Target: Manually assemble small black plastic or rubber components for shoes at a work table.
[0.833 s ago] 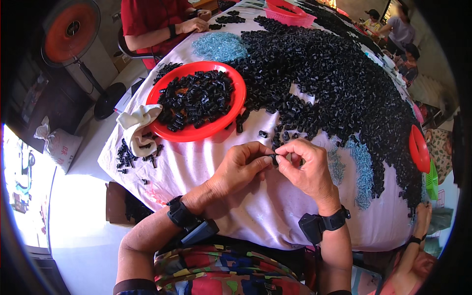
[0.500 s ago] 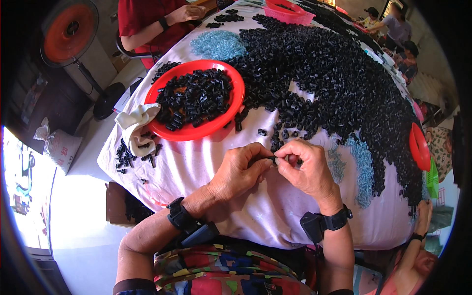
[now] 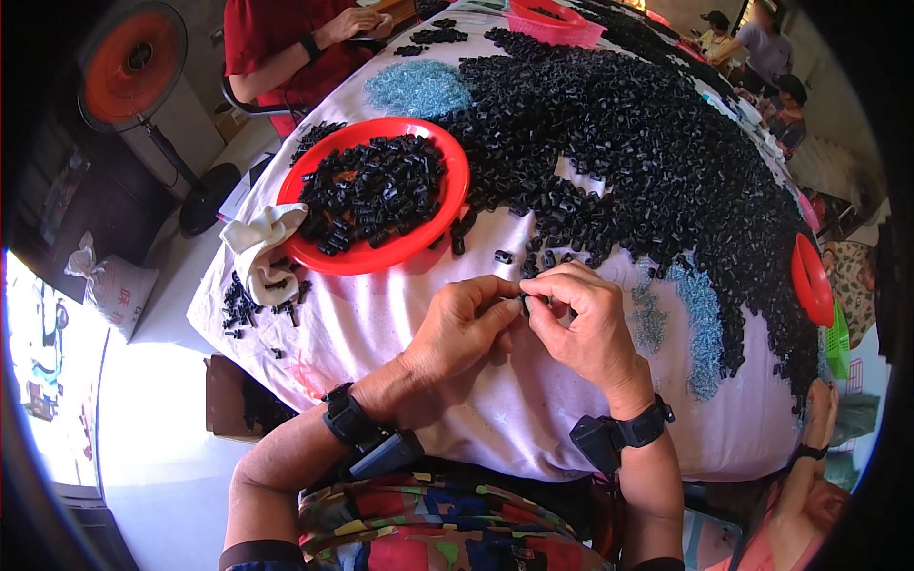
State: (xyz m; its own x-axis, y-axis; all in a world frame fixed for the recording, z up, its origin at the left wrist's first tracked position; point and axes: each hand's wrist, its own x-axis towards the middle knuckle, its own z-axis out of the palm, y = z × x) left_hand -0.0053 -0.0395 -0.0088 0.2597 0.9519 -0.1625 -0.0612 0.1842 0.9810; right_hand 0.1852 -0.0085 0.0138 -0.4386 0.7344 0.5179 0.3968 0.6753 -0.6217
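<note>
The left hand (image 3: 464, 326) and the right hand (image 3: 583, 324) meet fingertip to fingertip low over the white cloth (image 3: 400, 328) that covers the table, and between them they pinch a small black plastic piece (image 3: 524, 302). The left thumb and forefinger close on it from one side, the right thumb and forefinger from the other, with the remaining fingers of both hands curled in; the piece is so small and so covered by the fingers that its shape cannot be made out, though it looks like the loose ones beyond. Each wrist wears a black strap with a dark box-like device. Just beyond the fingertips a few stray black pieces (image 3: 503, 256) lie on the cloth, and behind them spreads the great heap of black pieces (image 3: 647, 143) that fills most of the tabletop. To the left of the heap sits a round red tray (image 3: 457, 176) holding a mound of the same black pieces, with a crumpled white glove (image 3: 259, 246) touching its near left rim and more scattered pieces beside it. A patch of small pale blue bits (image 3: 419, 88) lies beyond the tray, another (image 3: 700, 319) lies right of the right hand. At the far left edge a person in a red shirt (image 3: 276, 43) sits at the table.
</note>
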